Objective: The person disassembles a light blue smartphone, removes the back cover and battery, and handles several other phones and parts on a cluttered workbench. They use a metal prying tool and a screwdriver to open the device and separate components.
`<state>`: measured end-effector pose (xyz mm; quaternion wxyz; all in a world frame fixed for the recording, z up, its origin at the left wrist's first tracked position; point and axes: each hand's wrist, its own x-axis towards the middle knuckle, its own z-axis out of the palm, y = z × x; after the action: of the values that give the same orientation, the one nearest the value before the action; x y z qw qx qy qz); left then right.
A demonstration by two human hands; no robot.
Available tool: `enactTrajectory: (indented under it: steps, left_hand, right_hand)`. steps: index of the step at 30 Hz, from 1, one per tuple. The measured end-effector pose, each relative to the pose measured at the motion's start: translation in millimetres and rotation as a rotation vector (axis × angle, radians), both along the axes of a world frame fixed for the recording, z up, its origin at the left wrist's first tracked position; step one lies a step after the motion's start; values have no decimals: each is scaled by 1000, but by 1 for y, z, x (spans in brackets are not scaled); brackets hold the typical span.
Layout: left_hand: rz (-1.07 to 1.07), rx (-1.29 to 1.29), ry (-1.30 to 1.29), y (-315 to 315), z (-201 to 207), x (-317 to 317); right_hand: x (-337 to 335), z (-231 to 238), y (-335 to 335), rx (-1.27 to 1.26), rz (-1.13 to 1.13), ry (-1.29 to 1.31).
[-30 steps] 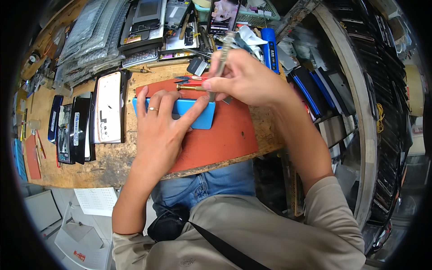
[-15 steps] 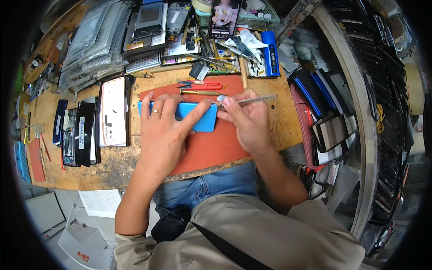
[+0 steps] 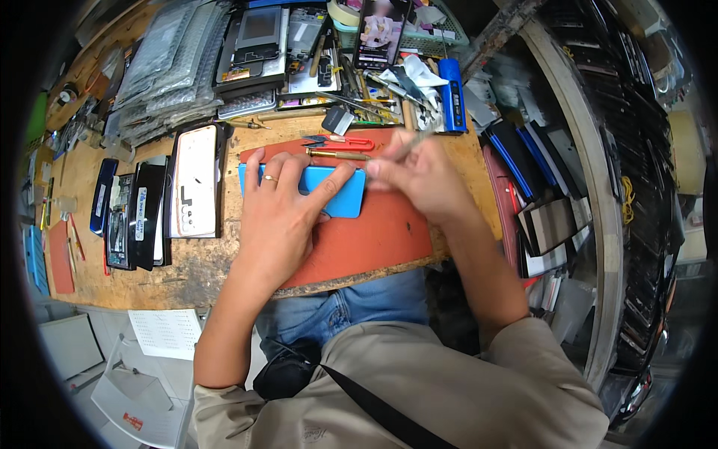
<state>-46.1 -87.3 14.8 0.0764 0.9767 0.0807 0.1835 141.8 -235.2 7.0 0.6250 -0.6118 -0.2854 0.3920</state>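
Observation:
A bright blue, phone-sized slab [image 3: 346, 200] lies on the red-brown mat [image 3: 374, 239]. My left hand [image 3: 280, 198] grips it, fingers over its far edge and the thumb reaching toward its right end. At its far right corner, my right hand [image 3: 426, 176] is closed on a thin, grey, strip-like tool [image 3: 420, 140], blurred by motion; its exact kind cannot be made out. Just beyond the slab lies a brass-coloured screwdriver [image 3: 336, 155]. Red-handled thread snips [image 3: 350, 144] rest behind that.
Left of the mat stand an opened phone with a white inner side [image 3: 196, 183] and several dark phone parts [image 3: 138, 217]. Bubble-wrap sleeves [image 3: 168, 60] are stacked at the far left. A lit phone [image 3: 381, 34], tools and a blue device [image 3: 452, 93] crowd the back; a wooden post [image 3: 591, 165] rises right.
My right hand has swung the tool's outer end upward, away from me, and it now blurs. My left hand still holds the blue slab, and the view has shifted slightly.

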Motion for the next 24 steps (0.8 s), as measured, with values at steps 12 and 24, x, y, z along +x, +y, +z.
enactTrajectory:
  steps: [12, 24]
  left_hand:
    - [36, 60, -64, -9, -8, -8]
    - [62, 32, -154, -26, -13, -19]
  right_hand:
    - [-29, -1, -10, 199, -270, 90]
    - [-25, -1, -37, 160, 29, -90]
